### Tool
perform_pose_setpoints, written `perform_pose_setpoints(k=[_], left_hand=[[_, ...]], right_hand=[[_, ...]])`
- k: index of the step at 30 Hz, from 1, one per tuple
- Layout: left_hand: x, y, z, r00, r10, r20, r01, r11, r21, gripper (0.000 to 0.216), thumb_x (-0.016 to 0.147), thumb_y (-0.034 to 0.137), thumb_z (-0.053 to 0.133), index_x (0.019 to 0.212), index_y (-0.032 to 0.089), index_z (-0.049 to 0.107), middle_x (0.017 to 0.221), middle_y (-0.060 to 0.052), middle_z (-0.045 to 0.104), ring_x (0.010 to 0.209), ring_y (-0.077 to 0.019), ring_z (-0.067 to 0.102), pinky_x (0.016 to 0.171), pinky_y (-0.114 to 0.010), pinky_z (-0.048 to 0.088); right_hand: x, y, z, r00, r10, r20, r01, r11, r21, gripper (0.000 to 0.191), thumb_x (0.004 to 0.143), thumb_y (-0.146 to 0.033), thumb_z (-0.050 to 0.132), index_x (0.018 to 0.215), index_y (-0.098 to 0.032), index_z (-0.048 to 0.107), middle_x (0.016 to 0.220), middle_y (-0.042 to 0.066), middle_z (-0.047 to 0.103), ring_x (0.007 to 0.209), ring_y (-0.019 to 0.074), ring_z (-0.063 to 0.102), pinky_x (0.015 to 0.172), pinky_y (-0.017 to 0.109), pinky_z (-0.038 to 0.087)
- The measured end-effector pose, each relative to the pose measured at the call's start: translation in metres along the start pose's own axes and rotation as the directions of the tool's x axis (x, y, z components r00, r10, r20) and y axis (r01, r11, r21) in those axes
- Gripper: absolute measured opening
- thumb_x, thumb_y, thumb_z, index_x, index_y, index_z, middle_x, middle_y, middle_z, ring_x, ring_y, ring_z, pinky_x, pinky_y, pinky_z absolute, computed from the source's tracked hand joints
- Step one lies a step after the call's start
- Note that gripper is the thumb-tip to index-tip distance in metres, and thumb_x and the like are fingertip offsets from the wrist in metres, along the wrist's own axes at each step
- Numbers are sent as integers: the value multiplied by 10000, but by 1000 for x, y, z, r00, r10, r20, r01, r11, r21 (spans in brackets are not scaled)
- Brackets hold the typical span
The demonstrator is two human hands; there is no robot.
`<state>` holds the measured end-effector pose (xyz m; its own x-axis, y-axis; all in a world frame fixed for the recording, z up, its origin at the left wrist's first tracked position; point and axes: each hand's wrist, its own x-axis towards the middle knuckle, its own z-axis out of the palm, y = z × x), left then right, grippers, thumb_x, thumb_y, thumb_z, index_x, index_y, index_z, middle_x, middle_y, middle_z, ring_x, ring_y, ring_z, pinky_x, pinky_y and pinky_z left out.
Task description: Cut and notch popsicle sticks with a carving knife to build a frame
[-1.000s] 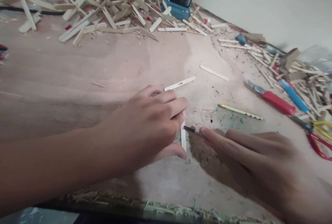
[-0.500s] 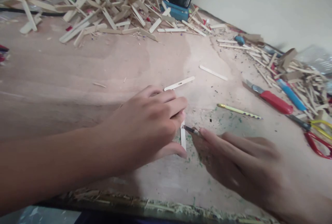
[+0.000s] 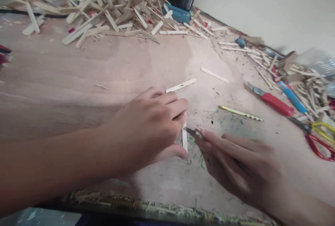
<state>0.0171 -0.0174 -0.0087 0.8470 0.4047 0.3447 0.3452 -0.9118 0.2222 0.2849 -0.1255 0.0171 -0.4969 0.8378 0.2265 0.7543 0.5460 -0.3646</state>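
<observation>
My left hand [image 3: 159, 121] presses a wooden craft stick [image 3: 184, 140] against the tabletop, fingers over its upper part and thumb by its lower end. The upper part of this stick is hidden under the fingers. My right hand [image 3: 240, 166] is closed round a thin craft knife [image 3: 192, 132], whose blade tip touches the stick close to my left fingertips. Most of the knife's handle is covered by my fingers. Just beyond my left knuckles lies another craft stick [image 3: 181, 85] with a small dark slot in its middle. A plain stick [image 3: 214, 74] rests farther right.
A big heap of craft sticks [image 3: 115, 6] covers the back, beside a black object on a blue base [image 3: 179, 13]. To the right lie a pencil [image 3: 240, 113], a red-handled cutter [image 3: 277, 103], a blue-handled tool [image 3: 291, 96], scissors [image 3: 319, 145] and wood scraps [image 3: 306, 79].
The right hand and the knife have shifted very slightly, with the blade tip still on the stick. My left hand stays in place. The whole view has tilted a little.
</observation>
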Motion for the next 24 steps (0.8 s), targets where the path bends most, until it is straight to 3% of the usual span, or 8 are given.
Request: perform_pose_setpoints(k=[4,6,9,11,14,18,21,24], left_hand=[[1,-1,0,1000,9,-6,-9,1000,-12,667,882,720,1011,1150,128,861,1195,-93,838,1097,-333,750,958,-476,534],[1,-1,0,1000,11,-7,-11,1000,-17,693,863,712,1027,1163,109,862,1185,-102,834,1091,-336,749,948,-475,532],[0,0,3,1000,8,-19,-8,1000,-23,720,859,730,1021,1169,101,861,1180,-107,825,1088,-336,743,940,-472,526],[0,0,4,1000,5,-27,-5,1000,-22,721,867,750,1007,1169,111,860,1177,-101,824,1086,-332,742,943,-468,524],[0,-1,2,1000,6,-25,-7,1000,-16,704,869,750,1006,1161,126,860,1186,-100,835,1087,-329,752,961,-467,535],[4,-4,-6,999,30,14,-29,999,-28,671,873,704,1023,1146,113,863,1213,-124,856,1054,-336,778,944,-476,564],[5,-6,-8,999,36,15,-35,997,-64,670,895,712,1001,1138,104,858,1214,-144,855,1040,-335,779,957,-481,569],[5,-10,-5,997,-10,-73,4,996,-87,391,1099,543,855,1155,156,842,1195,-94,847,1060,-309,761,992,-470,544]], right_hand=[[-3,7,-3,996,-82,27,85,986,-142,266,1205,-187,665,1458,-110,701,711,-59,632,479,92,509,417,307,379],[-4,6,-3,997,-76,25,78,989,-129,305,1201,-180,666,1501,-120,674,740,-47,682,493,101,554,424,318,402],[-3,0,1,999,-47,-19,46,999,-22,378,1176,-125,664,1553,-145,630,967,21,854,628,113,737,512,275,546],[-3,-4,4,998,10,-56,-7,999,51,334,1174,-101,644,1502,-158,657,1035,33,879,668,104,772,579,231,606],[-3,-5,7,993,102,-68,-92,986,137,240,1197,-130,626,1421,-163,707,914,-4,837,594,76,715,554,183,578],[-4,1,3,997,31,-64,-25,995,96,287,1170,-123,685,1454,-154,713,953,23,849,614,100,707,548,234,554],[1,8,-5,998,45,-36,-44,998,35,248,1176,-133,679,1411,-144,758,861,18,826,568,108,683,507,255,505],[12,18,-14,998,55,-38,-55,998,-6,222,1205,-180,637,1313,-162,830,803,29,824,537,128,690,497,263,518]])
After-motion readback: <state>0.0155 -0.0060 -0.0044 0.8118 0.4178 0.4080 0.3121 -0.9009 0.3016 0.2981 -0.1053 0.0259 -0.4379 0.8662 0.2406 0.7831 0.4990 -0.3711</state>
